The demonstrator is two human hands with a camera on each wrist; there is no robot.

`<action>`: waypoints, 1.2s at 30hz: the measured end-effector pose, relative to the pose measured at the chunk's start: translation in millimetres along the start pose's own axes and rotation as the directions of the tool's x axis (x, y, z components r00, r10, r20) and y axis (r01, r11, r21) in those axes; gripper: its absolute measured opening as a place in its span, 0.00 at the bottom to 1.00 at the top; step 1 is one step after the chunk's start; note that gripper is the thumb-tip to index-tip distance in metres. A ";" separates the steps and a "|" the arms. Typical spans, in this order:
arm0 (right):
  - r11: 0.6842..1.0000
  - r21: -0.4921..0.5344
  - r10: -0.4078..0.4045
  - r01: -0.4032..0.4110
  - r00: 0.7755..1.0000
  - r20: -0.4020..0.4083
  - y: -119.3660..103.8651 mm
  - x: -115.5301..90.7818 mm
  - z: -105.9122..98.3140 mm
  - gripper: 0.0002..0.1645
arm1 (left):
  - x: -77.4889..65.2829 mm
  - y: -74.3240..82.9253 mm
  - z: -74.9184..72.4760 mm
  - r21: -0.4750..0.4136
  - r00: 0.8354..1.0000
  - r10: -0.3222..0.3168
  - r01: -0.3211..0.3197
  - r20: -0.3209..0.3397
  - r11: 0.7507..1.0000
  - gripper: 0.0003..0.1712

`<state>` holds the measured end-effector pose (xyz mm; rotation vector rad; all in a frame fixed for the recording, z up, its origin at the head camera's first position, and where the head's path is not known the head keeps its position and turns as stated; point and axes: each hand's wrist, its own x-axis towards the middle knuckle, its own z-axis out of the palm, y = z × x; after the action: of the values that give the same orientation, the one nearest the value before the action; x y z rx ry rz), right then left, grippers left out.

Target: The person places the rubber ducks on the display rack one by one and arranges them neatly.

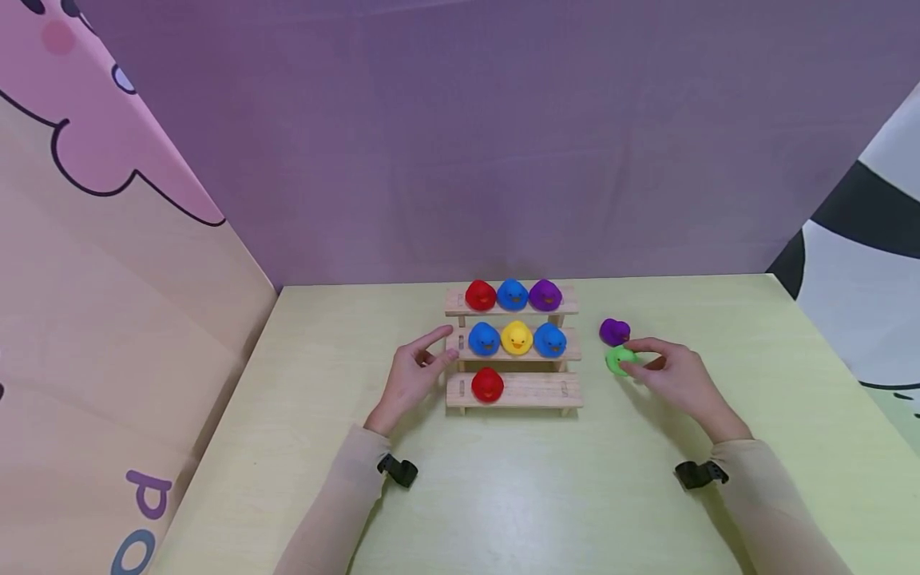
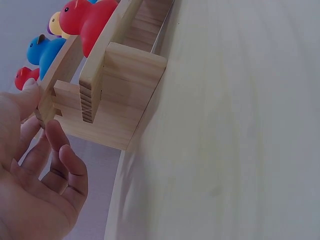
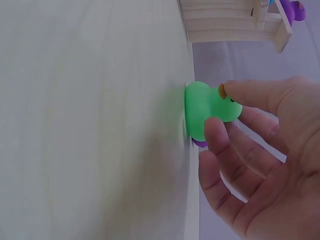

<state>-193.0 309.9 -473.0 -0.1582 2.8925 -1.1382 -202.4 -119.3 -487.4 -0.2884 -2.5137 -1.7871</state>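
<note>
My right hand [image 1: 668,374] pinches a green rubber duck [image 3: 202,110] between thumb and fingers, low over the table, right of a three-tier wooden stand [image 1: 535,389]. Just behind it sits a purple duck [image 1: 614,331], mostly hidden in the right wrist view. My left hand [image 1: 413,374] holds the left end of the stand's middle tier, thumb on top and fingers beneath in the left wrist view. One red duck [image 1: 487,385] sits on the front tier. The middle tier carries a yellow duck [image 1: 517,338] between two blue ones; red, blue and purple ducks line the back tier.
The pale wooden table [image 1: 503,495] stretches in front of the stand and to both sides. A purple cloth wall [image 1: 503,144] rises behind the table's far edge. Printed panels stand on the left [image 1: 108,319] and right [image 1: 862,295].
</note>
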 end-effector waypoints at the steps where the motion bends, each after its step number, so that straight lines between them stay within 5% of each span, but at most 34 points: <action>1: 1.000 -0.002 -0.002 0.002 1.000 -0.002 0.2 -0.1 0.1 0.30 | -0.3 0.2 -0.1 0.002 1.000 0.000 0.000 0.001 1.000 0.28; 25: 0.999 -0.032 -0.012 0.011 1.000 -0.027 -10.5 -8.4 -4.3 0.30 | 0.4 -1.0 -0.1 0.027 1.000 0.009 -0.009 0.003 1.000 0.27; 36: 0.997 -0.033 -0.076 0.074 0.996 -0.040 -24.4 -17.4 -8.7 0.26 | 0.2 -1.0 0.3 0.027 1.000 0.005 -0.006 0.001 1.000 0.27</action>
<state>-174.2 299.9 -450.2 -0.2488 2.9657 -1.1209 -202.7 -119.3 -488.4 -0.2952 -2.5329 -1.7506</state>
